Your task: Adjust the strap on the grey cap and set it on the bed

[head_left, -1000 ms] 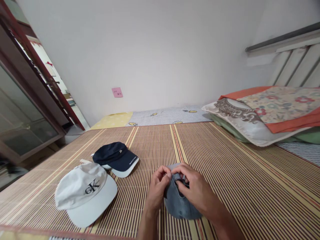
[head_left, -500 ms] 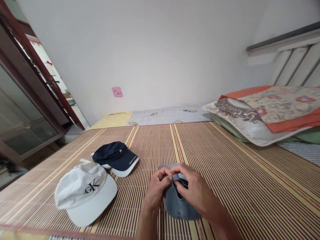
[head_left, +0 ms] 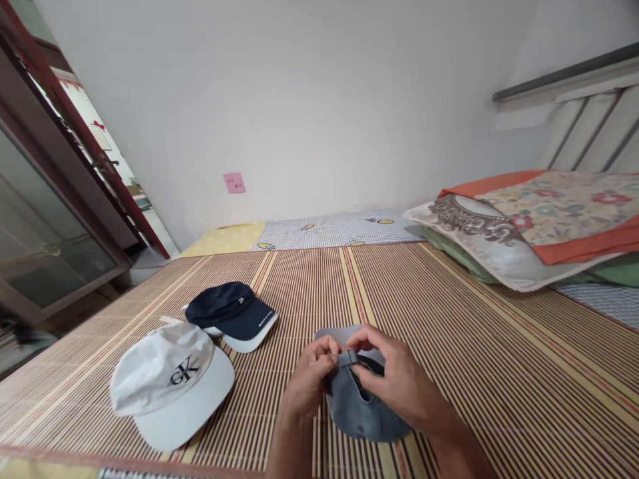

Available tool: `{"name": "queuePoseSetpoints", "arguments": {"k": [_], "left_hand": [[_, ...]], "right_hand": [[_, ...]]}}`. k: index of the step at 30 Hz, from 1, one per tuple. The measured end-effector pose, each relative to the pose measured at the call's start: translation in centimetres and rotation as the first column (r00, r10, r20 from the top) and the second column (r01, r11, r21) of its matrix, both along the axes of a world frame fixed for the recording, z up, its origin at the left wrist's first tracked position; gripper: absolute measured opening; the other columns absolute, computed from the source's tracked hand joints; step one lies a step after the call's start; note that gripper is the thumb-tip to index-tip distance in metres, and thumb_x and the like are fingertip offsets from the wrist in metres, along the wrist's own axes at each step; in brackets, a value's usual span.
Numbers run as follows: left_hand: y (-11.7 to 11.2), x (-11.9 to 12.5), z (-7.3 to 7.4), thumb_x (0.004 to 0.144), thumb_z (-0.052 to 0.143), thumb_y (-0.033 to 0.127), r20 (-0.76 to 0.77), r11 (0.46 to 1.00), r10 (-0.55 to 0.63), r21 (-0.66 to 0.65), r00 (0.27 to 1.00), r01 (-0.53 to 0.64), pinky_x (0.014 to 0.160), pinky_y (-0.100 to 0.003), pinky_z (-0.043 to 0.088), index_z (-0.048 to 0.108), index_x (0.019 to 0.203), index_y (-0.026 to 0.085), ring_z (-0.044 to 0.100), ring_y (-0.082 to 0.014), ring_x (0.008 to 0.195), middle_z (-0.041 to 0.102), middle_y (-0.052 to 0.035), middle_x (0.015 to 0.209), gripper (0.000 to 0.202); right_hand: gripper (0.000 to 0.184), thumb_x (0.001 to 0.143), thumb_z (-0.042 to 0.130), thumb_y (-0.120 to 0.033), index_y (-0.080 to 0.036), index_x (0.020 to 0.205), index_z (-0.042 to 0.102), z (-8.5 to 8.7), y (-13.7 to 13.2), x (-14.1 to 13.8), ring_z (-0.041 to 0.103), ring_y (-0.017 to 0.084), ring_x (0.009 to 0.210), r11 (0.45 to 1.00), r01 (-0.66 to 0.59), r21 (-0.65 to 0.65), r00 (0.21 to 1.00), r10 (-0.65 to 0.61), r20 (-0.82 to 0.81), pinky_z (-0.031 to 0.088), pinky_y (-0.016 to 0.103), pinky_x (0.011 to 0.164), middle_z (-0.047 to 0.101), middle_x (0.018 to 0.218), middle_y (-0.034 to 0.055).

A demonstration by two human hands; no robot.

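A grey-blue baseball cap (head_left: 362, 412) rests on the striped mat, its back opening toward me and its paler brim pointing away. My left hand (head_left: 310, 376) pinches the left end of its back strap (head_left: 348, 359) between thumb and fingers. On the other side, my right hand (head_left: 394, 376) has its index finger curled over the strap close to the buckle, with the thumb at the opening's edge. The fingers partly cover the strap's right part. To the left lie a white cap (head_left: 154, 379) with black letters and a navy cap (head_left: 224, 309) with a white-edged brim.
The bamboo mat (head_left: 309, 286) covers the bed up to a patterned sheet (head_left: 329, 231) along the wall. A pillow (head_left: 479, 239) with an orange-edged floral cloth (head_left: 564, 206) lies at the right. A glass-fronted cabinet (head_left: 44, 233) and a doorway stand at the far left.
The strap and buckle now show more plainly between my fingers. My right hand has shifted slightly right, and the cap's back opening looks wider and turned a little.
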State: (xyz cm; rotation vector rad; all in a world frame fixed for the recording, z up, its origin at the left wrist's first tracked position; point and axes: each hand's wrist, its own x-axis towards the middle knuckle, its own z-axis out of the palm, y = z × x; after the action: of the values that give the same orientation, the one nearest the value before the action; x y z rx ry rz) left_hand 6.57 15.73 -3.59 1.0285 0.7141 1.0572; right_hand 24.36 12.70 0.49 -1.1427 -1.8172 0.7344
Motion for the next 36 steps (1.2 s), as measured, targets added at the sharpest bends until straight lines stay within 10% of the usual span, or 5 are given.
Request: {"name": "queuePoseSetpoints", "arguments": {"k": [17, 28, 36], "left_hand": [[-0.3, 0.0, 0.4, 0.079, 0.082, 0.059, -0.128, 0.995, -0.085, 0.035, 0.988, 0.091, 0.053, -0.024, 0.022, 0.055, 0.072, 0.019, 0.029, -0.007, 0.053, 0.04, 0.0088, 0.058, 0.048], [-0.2, 0.0, 0.1, 0.077, 0.085, 0.051, 0.066, 0.998, -0.064, -0.011, 0.996, 0.065, 0.061, -0.023, 0.032, 0.066, 0.074, 0.014, 0.043, -0.0093, 0.061, 0.056, 0.0019, 0.066, 0.041], [-0.1, 0.1, -0.8, 0.074, 0.088, 0.05, 0.156, 0.996, -0.046, -0.063, 0.987, 0.057, 0.058, -0.023, 0.03, 0.066, 0.073, 0.015, 0.038, -0.008, 0.057, 0.053, 0.0036, 0.063, 0.041]], "right_hand": [[0.022, 0.083, 0.057, -0.008, -0.026, 0.096, 0.061, -0.6, 0.4, 0.2, 0.067, 0.018, 0.097, 0.999, 0.026, 0.035, 1.0, -0.026, 0.015, 0.051, 0.035, 0.088, 0.069, 0.099, -0.0011], [0.018, 0.095, 0.061, -0.025, -0.024, 0.111, 0.068, -2.1, 1.3, 1.2, 0.071, 0.018, 0.094, 0.936, -0.301, -0.181, 0.899, 0.215, -0.382, 0.055, 0.033, 0.087, 0.073, 0.103, 0.0017], [0.014, 0.089, 0.068, -0.029, -0.022, 0.102, 0.07, -2.8, 1.8, 1.8, 0.071, 0.017, 0.09, 0.94, -0.266, -0.213, 0.874, 0.142, -0.464, 0.054, 0.03, 0.083, 0.073, 0.094, 0.0005]]}}
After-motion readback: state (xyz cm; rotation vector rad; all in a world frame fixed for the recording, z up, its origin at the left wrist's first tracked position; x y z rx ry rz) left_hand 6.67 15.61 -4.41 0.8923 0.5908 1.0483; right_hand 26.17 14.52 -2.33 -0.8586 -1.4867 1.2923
